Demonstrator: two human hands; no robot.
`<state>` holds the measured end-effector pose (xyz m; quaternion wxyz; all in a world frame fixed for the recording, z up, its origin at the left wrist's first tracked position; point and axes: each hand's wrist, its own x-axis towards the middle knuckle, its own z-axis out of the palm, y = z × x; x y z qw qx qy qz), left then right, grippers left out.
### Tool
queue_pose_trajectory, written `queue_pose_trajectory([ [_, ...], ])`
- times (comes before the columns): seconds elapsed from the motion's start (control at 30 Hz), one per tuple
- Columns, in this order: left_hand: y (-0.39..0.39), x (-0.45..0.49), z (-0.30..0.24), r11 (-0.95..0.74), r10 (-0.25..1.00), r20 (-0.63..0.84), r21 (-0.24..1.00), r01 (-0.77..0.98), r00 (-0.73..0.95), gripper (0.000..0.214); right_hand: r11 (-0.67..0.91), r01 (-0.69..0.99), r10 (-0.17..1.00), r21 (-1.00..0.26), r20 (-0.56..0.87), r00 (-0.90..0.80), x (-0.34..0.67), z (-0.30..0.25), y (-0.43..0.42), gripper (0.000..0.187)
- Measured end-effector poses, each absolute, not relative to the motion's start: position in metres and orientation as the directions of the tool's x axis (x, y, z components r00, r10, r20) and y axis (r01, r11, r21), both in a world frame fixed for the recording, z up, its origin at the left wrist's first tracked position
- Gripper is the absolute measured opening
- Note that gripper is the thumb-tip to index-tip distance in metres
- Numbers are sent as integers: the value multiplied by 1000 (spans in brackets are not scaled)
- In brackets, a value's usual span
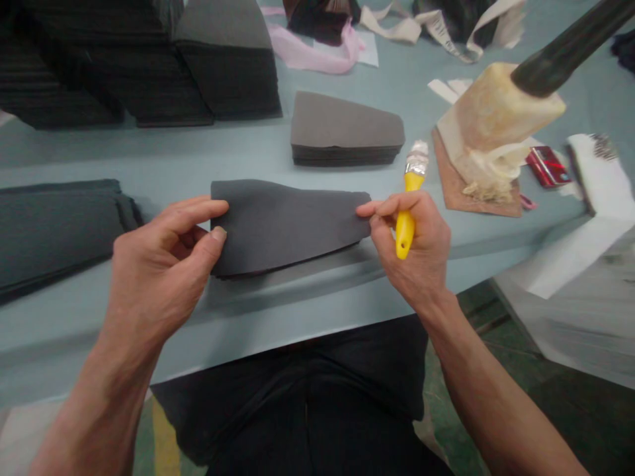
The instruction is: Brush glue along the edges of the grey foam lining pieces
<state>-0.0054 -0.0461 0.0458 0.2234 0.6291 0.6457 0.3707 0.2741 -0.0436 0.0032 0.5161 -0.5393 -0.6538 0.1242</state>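
A dark grey tapered panel [290, 225], of cloth or thin sheet, lies in front of me on top of a few similar layers. At its wide end, my left hand [171, 254] has thumb and forefinger closed on the edge. My right hand [417, 244] pinches the narrow end with its fingertips. That same hand also holds a brush [407, 215] with a yellow handle, tucked between its fingers with the whitish, silvery head pointing up and away. Just beyond the panel sits a neat pile of grey-brown panels [347, 125] of similar shape.
More dark panels [54, 231] are piled at left, with tall dark stacks [228, 59] behind. A yellowish, crusted container [489, 109] with a dark rod stands on a brown board [446, 178] at right. Near it lie a red box [548, 166] and white strip [602, 192]. Pink cloth [317, 49] lies at the back.
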Motion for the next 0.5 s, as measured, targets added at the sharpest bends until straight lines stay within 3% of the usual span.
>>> queue_pose_trajectory([
  [0.5, -47, -9, 39, -98, 979, 197, 672, 734, -50, 32, 355, 594, 848, -722, 516, 120, 276, -2, -42, 12],
])
